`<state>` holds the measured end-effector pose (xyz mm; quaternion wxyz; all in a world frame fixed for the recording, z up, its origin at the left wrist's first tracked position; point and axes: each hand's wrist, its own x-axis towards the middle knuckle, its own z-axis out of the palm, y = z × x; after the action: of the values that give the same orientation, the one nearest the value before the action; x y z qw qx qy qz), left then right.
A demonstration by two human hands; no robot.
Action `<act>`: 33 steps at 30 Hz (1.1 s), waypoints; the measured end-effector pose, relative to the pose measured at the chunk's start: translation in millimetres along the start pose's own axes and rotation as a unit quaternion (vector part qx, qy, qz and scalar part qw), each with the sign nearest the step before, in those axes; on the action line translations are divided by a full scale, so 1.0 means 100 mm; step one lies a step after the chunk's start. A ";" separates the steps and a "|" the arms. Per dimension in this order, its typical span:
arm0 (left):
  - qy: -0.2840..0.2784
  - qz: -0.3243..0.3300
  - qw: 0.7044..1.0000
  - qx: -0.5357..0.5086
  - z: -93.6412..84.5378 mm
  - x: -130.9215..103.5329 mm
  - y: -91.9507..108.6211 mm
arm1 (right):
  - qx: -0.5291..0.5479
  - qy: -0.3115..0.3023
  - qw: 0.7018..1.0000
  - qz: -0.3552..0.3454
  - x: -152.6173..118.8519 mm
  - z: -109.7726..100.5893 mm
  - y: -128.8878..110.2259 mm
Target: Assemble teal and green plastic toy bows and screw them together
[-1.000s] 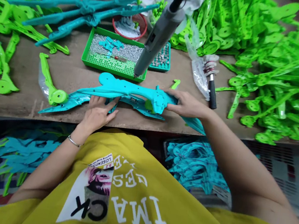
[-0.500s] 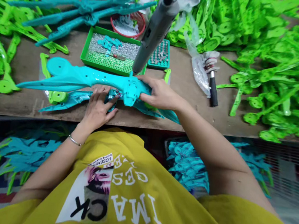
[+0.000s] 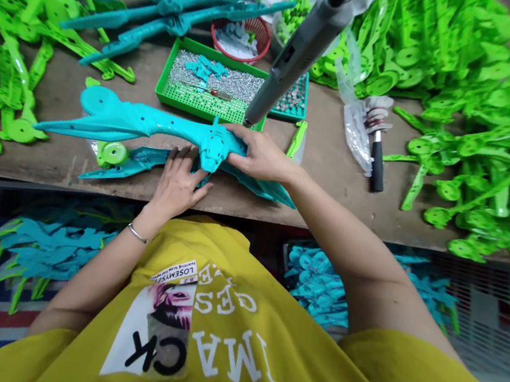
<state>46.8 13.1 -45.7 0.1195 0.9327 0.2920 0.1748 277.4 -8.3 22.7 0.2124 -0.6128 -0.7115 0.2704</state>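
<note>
The left hand (image 3: 180,183) and upper turquoise shell (image 3: 169,122) hide the lower shell's (image 3: 134,164) middle from me. The hanging electric screwdriver (image 3: 300,48) blocks part of the teal tray (image 3: 288,117); the silvery bits (image 3: 239,84) beyond are too fine to identify.

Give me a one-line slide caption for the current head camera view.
Right hand holds an upper blue plastic part over a lower blue part, where the left hand rests.

The table (image 3: 336,190) bears 2 lime heaps (image 3: 474,134), a tray (image 3: 191,105), a turquoise shell (image 3: 141,162).
</note>
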 end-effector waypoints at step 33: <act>0.089 0.043 0.995 0.027 -0.12 -0.59 -0.08 | -0.030 -0.081 0.996 -0.032 0.04 0.29 0.18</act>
<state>-6.7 -13.8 -52.3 0.0602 0.9280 0.2659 0.2539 272.2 -6.5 -10.8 0.1440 -0.5722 -0.7532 0.2910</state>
